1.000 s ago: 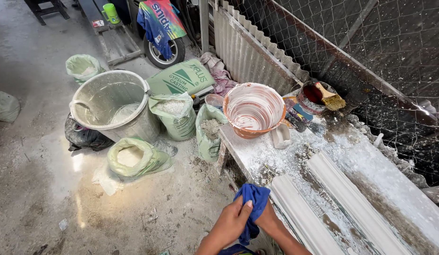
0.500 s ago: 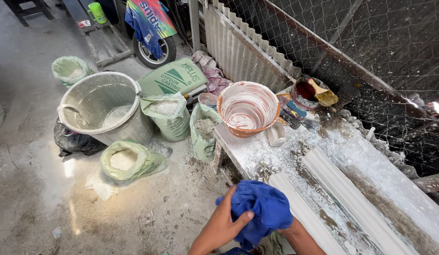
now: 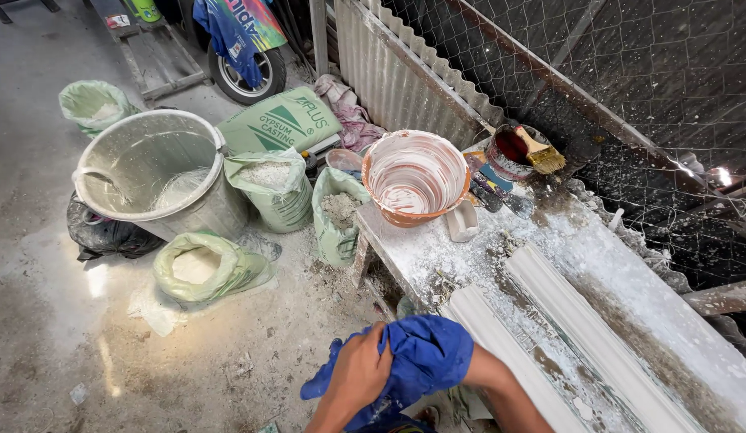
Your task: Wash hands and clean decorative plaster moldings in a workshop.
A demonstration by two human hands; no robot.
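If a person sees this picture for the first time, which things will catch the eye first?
Probably the crumpled blue cloth at the bottom centre, gripped by the left hand and wrapped over the right. Next, the orange plastic bowl smeared with white plaster at the end of the dusty white workbench, and the big grey bucket on the floor to the left.

your hands meet at the bottom edge, left hand (image 3: 358, 370) on the cloth (image 3: 425, 353) wrapped over the right. just right of them two moulding strips (image 3: 581, 321) lie side by side on the bench (image 3: 405, 244). a bowl (image 3: 415, 178) sits at its far end, a brush (image 3: 539, 152) behind. left on the floor: sacks (image 3: 272, 188) around a bucket (image 3: 152, 172).
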